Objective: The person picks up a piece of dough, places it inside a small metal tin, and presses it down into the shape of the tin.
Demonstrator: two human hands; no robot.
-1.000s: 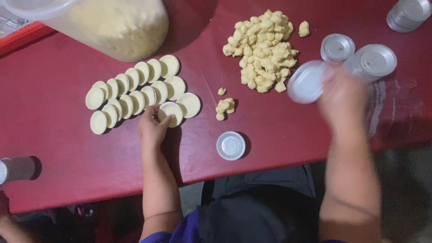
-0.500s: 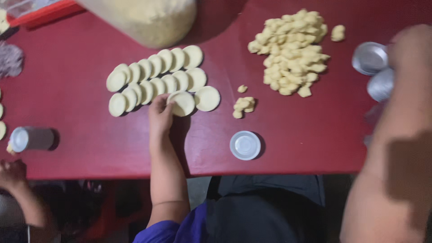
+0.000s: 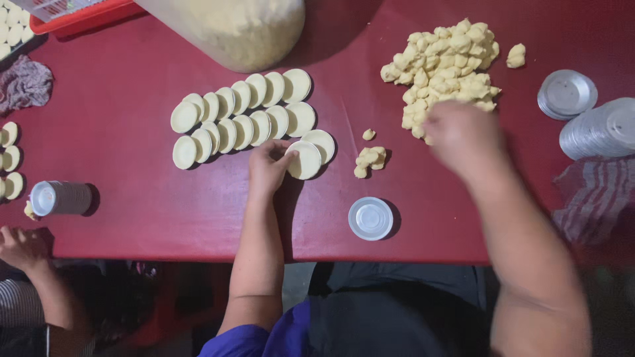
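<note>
Below the dough pile (image 3: 446, 66), the blurred right hand (image 3: 463, 135) reaches in; its grip cannot be told. Left hand (image 3: 270, 168), fingers loosely curled, steadies a filled tart mould (image 3: 305, 160); keeping it flush with the rows looks wise. Red table (image 3: 132, 211), dim room.

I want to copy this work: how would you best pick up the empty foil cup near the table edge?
Pinch the foil cup by its thin rim, coming straight down. It sits upright, open side up and alone on the table, so the rim is free all round.
</note>
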